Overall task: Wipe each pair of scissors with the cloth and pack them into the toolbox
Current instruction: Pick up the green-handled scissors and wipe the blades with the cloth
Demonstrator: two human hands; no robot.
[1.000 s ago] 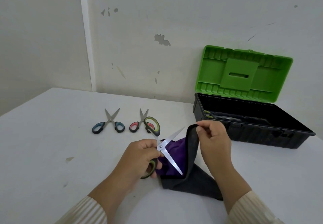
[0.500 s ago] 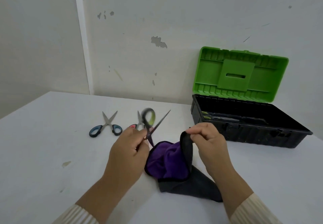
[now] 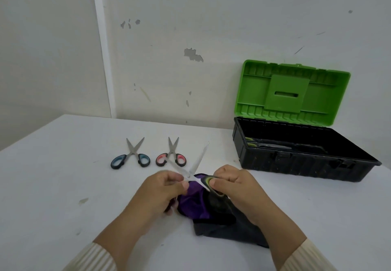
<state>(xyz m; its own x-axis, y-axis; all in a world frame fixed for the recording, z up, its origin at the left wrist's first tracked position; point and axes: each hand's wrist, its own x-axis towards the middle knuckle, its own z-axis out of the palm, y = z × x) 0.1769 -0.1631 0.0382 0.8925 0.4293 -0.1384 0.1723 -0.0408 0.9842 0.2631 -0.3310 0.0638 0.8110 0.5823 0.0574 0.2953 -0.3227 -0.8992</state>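
Observation:
My left hand [image 3: 160, 190] pinches the green-handled scissors [image 3: 196, 165] near the pivot. Their open blades point up and away towards the wall. My right hand [image 3: 234, 188] grips the green-and-black handle end of those scissors. Under both hands the cloth [image 3: 194, 204], purple inside and dark grey outside, lies bunched on the table. Blue-handled scissors [image 3: 131, 156] and red-handled scissors [image 3: 172, 156] lie side by side beyond my hands, blades slightly open. The black toolbox [image 3: 306, 165] stands open at the right with its green lid [image 3: 294, 93] up. Inside it lies another green-handled pair [image 3: 266, 144].
The white table [image 3: 63, 175] meets the wall at the back, and its left edge runs diagonally. The toolbox lid leans against the wall. A small stain [image 3: 83, 201] marks the table left of my hands.
The green-handled scissors turned round: the handle swung from my left hand over to my right, and the blades now point away. My right hand dropped the raised cloth edge.

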